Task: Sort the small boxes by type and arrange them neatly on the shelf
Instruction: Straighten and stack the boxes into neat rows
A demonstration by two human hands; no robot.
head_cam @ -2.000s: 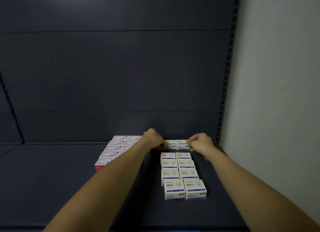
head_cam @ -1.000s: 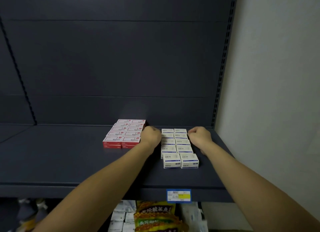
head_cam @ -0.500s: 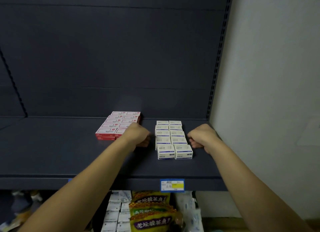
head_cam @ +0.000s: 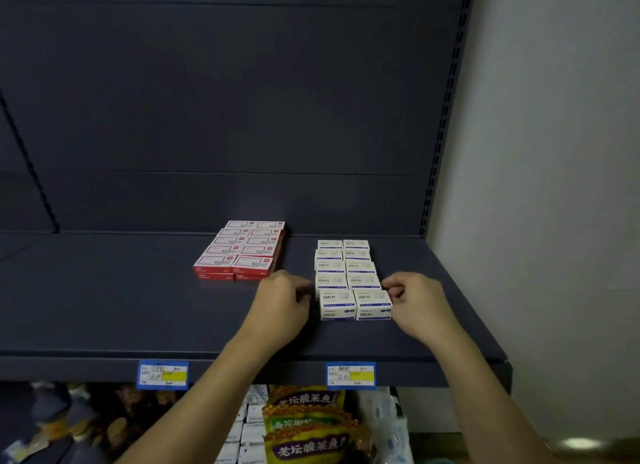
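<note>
Sorting looks nearly done: red boxes (head_cam: 242, 252) and white boxes (head_cam: 349, 276) sit in separate blocks on the shelf (head_cam: 104, 318), while left hand (head_cam: 282, 301) and right hand (head_cam: 417, 299), fingers curled, seemingly square the front white pair.

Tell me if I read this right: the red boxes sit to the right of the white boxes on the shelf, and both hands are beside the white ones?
Not quite. The head view shows the red boxes to the left of the white boxes on the shelf. The rest holds: the left hand and right hand flank the white block's front end.
</note>
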